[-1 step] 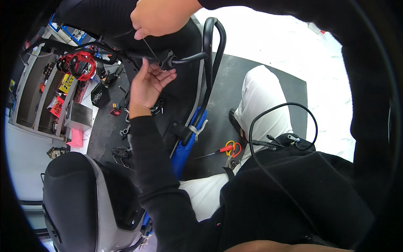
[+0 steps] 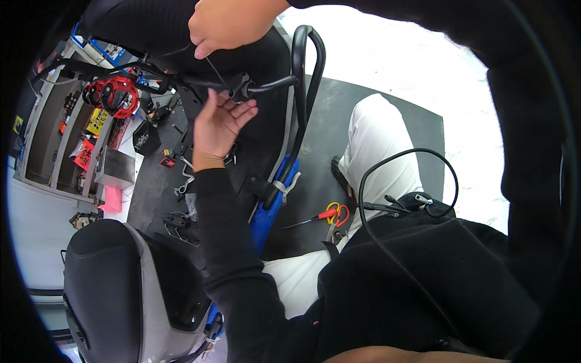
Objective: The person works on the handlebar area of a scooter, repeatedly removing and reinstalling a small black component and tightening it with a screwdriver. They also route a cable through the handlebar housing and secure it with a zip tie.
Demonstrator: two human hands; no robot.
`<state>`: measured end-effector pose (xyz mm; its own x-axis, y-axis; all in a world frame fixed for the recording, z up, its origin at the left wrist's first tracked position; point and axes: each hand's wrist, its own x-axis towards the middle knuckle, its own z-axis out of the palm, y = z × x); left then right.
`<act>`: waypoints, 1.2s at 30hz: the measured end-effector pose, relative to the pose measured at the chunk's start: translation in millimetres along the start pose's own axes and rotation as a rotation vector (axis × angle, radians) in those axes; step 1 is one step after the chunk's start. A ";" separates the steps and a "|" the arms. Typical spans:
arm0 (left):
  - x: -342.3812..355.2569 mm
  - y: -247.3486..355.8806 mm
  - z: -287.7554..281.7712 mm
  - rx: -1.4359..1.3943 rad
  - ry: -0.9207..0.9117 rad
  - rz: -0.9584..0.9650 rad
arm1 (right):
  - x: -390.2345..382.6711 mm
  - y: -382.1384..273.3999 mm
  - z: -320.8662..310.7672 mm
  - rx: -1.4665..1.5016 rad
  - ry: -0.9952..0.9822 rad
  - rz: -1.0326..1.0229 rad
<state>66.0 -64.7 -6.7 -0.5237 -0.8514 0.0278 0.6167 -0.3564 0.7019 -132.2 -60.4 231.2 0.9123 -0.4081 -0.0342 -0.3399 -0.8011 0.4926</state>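
Note:
My right hand (image 2: 239, 24) is closed in a fist at the top. From it a thin dark metal rod (image 2: 216, 69) runs down to a black clamp (image 2: 241, 88) on a black tubular bar (image 2: 272, 84); the rod's upper end is hidden in the fist. Just below the clamp, my left hand (image 2: 219, 127) is open, palm up, thumb raised and fingers spread. Its fingertips reach the clamp's underside; whether they touch it I cannot tell. The bar joins a bent black tube frame (image 2: 301, 78) beside a dark padded body.
A scooter seat (image 2: 103, 290) stands at lower left. Red-handled scissors (image 2: 339, 218) and a red-handled screwdriver (image 2: 315, 218) lie on the dark mat (image 2: 387, 100). Loose tools, a black bin (image 2: 145, 138) and a metal box (image 2: 115, 167) sit at left by shelves. A blue wrap (image 2: 266, 221) is tied round the frame.
My left hand has shifted slightly to the right beneath the clamp. The right hand and the rod stay nearly still.

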 end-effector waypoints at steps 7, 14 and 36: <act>14.5 -53.1 8.5 -0.218 -0.295 0.119 | -1.5 4.7 13.0 0.311 0.217 -0.004; 18.7 -61.8 31.1 -0.268 -0.237 0.252 | 4.3 -0.8 10.3 0.025 0.178 -0.079; 22.3 -50.5 37.0 -0.260 -0.182 0.190 | 3.9 -26.6 40.2 0.491 0.492 0.230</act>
<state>1.5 -51.4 -15.3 -0.4670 -0.8378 0.2829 0.8296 -0.3044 0.4681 -128.8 -58.2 183.0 0.7635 -0.4380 0.4746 -0.4927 -0.8701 -0.0104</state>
